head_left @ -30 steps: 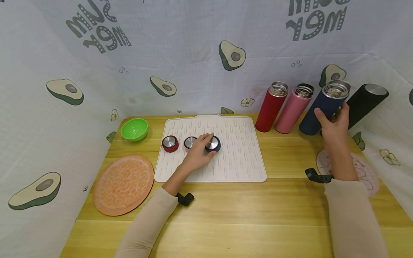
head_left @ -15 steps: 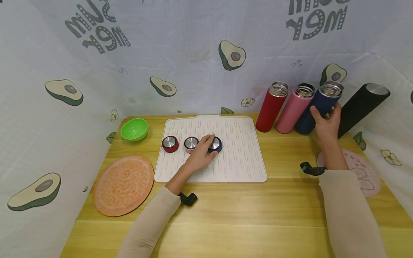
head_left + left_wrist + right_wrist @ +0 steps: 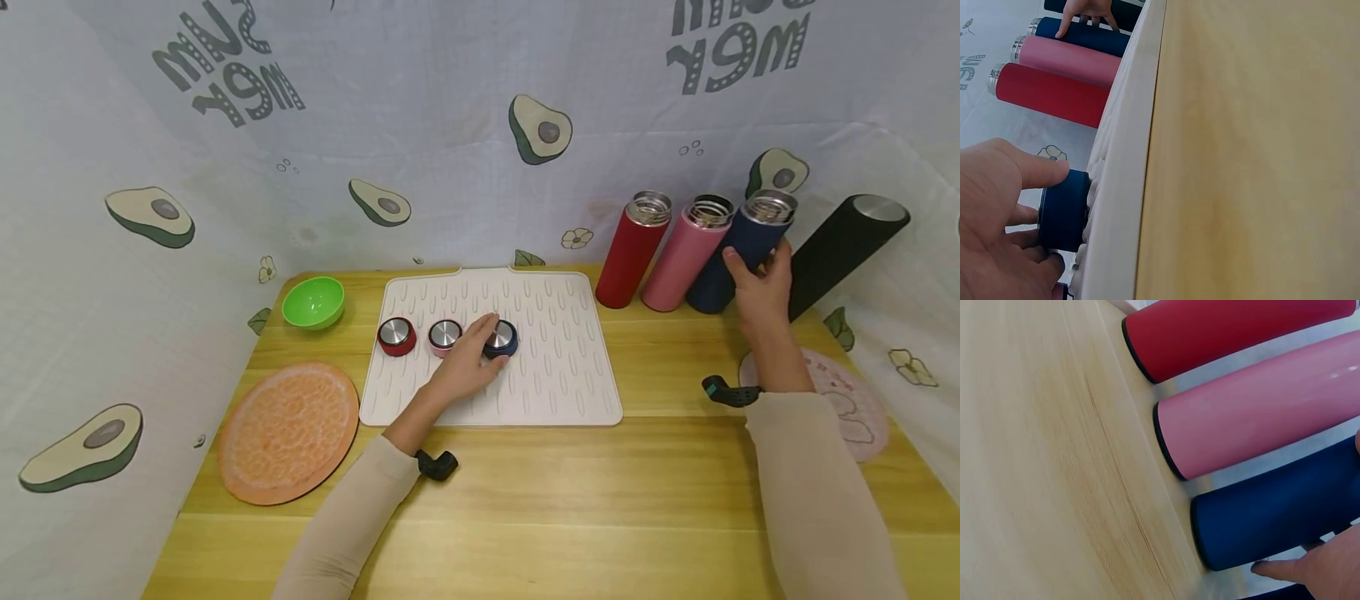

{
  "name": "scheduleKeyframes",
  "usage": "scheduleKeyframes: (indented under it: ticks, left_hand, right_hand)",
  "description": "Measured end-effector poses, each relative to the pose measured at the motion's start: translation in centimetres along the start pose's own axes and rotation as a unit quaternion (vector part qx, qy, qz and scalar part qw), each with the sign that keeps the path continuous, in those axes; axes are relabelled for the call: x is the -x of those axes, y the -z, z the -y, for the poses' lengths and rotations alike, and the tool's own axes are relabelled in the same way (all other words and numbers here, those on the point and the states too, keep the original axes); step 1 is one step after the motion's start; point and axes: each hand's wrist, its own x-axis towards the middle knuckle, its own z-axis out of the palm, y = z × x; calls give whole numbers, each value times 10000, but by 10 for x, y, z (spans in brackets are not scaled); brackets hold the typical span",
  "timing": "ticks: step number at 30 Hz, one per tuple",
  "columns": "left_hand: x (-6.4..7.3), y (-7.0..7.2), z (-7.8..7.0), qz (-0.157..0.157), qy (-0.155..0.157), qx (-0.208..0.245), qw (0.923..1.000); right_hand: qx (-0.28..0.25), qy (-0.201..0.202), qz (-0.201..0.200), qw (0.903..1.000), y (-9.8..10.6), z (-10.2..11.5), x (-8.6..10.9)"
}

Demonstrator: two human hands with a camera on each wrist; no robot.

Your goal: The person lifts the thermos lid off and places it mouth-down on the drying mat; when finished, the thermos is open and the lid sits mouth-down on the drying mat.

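Observation:
My left hand [image 3: 465,360] is round the dark blue flask lid [image 3: 500,339] on the white ridged mat [image 3: 555,367]. In the left wrist view, the thumb lies against one side of that blue lid [image 3: 1065,212], the fingers at the other. A pink lid [image 3: 445,335] and a red lid [image 3: 395,335] sit to its left, metal discs up. At the right, my right hand [image 3: 763,292] holds the upright blue thermos flask [image 3: 738,258], thumb on its near side. Lidless pink [image 3: 686,258] and red [image 3: 633,250] flasks stand to its left.
A black flask [image 3: 847,250], its top covered, stands right of the blue one. A green bowl [image 3: 313,303] and a round orange mat [image 3: 291,433] are at the left. Beneath the right forearm lies a round pink mat [image 3: 847,408]. A printed cloth [image 3: 450,125] hangs behind.
The blue flask has shifted left, closer to the pink one, in my right hand. My left hand and the blue lid have slid slightly right. Little has moved in the last half second.

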Motion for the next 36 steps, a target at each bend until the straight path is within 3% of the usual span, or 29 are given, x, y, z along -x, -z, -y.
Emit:
scheduleKeyframes:
  ticks: [7,16,23,30,36]
  left_hand:
    - [4,3,1,-76,-86,2,9999]
    - [8,5,2,-405,-600,118,9973]
    - [13,9,-4,-569,-803,207,9949]
    - [16,11,-9,-576,-825,431,9940]
    - [17,11,-13,-463,-934,567,9929]
  right_hand:
    - [821,-176,183,9963,7,-1,4]
    - [1583,144,429,9864,15,3,21]
    - [1832,289,-87,9826,24,6,35]
    - [1331,1074,-763,9823,34,5,38]
    - [1178,1308,-1222,9768,45,12,43]
